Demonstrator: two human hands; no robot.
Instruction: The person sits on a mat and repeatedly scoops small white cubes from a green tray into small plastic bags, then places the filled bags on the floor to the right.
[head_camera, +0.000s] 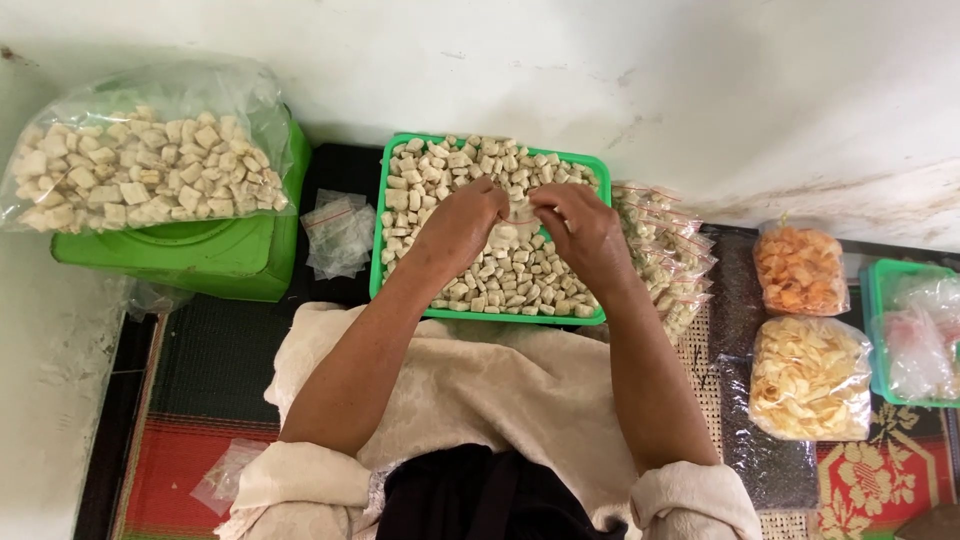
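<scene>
Both hands meet over the green tray (378, 240) of pale snack pieces (520, 275) at upper centre: the left hand (462, 222) and right hand (578, 225) pinch together on what looks like a small clear bag (521, 211), probably mid-filling. Sealing it would need a steady two-handed grip. Filled packets (668, 262) lie right of the tray, on a woven floor mat (195, 380) by a white wall (600, 70)

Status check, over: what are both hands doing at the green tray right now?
Left hand and right hand together over green tray of pale snack cubes, pinching something small between them, contents unclear. Filled small bags stacked beside the tray. Nothing blocking.
</scene>
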